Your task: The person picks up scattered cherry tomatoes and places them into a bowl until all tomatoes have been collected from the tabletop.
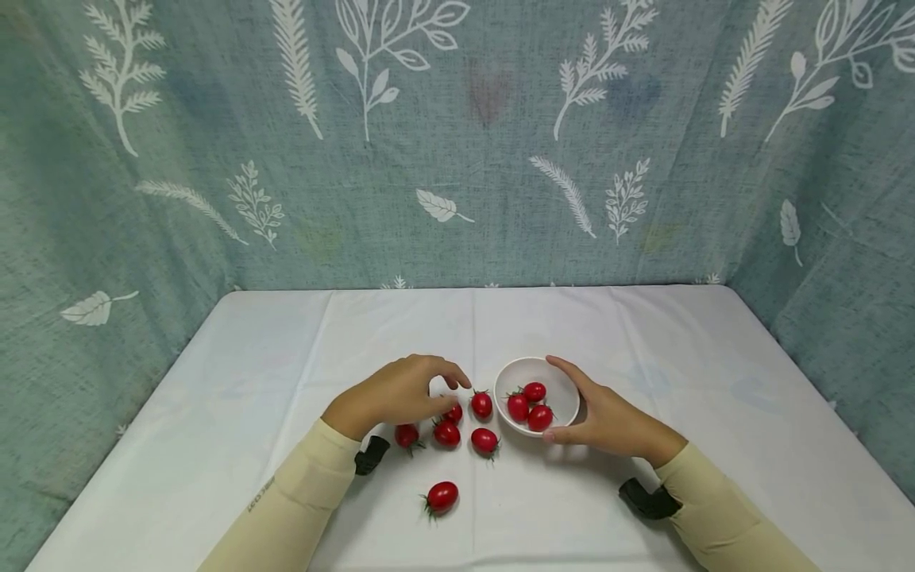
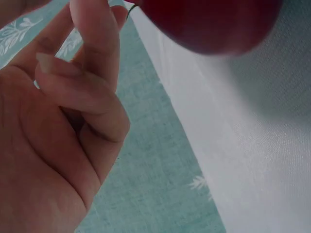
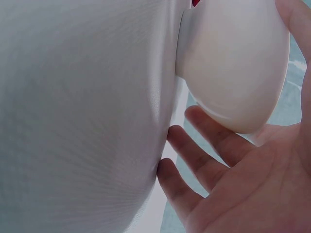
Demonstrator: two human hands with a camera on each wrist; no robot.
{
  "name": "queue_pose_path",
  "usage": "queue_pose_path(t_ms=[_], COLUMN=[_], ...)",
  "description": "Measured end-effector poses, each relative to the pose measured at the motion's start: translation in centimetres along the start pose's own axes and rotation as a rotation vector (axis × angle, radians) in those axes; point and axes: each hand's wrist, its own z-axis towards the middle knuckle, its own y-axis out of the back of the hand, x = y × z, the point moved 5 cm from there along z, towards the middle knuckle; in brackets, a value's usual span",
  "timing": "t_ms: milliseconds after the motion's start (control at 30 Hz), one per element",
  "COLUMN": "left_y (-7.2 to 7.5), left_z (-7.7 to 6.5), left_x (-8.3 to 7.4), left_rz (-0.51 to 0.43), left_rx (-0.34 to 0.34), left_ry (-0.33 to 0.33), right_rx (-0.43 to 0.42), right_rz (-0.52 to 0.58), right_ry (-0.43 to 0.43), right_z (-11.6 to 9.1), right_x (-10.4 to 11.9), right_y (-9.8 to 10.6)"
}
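My left hand (image 1: 405, 391) hovers over a cluster of small red cherry tomatoes with green stems. Its thumb and forefinger stand apart, and the thumb overlaps one cherry tomato (image 1: 453, 414) in the head view. Just past the fingertips lies another cherry tomato (image 1: 481, 405). Large in the left wrist view, a cherry tomato (image 2: 214, 22) sits beyond the curled fingers. With thumb and forefinger spread across its rim, my right hand (image 1: 608, 417) holds a white bowl (image 1: 557, 381). Three cherry tomatoes (image 1: 540, 417) lie inside. The right wrist view shows fingers under the bowl's side (image 3: 238, 63).
More cherry tomatoes rest on the white-covered table (image 1: 572, 516): one (image 1: 484, 442) near the bowl, one (image 1: 407, 435) by the left wrist and one (image 1: 442, 496) closer to the front. A green leaf-patterned curtain (image 1: 457, 159) encloses the back and sides.
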Motion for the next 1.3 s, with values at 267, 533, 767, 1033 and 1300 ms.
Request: queue_pose_path(t_ms=[267, 533, 767, 1033, 1300], left_y=[-0.7, -1.0, -1.1, -1.2, -1.0], left_z=[0.3, 0.5, 0.6, 0.7, 0.8], left_x=[0.8, 1.0, 1.0, 1.0, 0.8], left_rz=[-0.035, -0.020, 0.024, 0.030, -0.020], left_rx=[0.077, 0.067, 0.045, 0.037, 0.002], left_ry=[0.020, 0.017, 0.056, 0.070, 0.065], right_rx=[-0.001, 0.001, -0.005, -0.004, 0.001], right_rz=[-0.007, -0.001, -0.002, 0.003, 0.008], right_ry=[0.006, 0.001, 0.014, 0.011, -0.004], right_z=[0.0, 0.0, -0.1, 0.0, 0.0], right_x=[-0.2, -0.1, -0.1, -0.2, -0.2], right_y=[0.1, 0.1, 0.2, 0.2, 0.1])
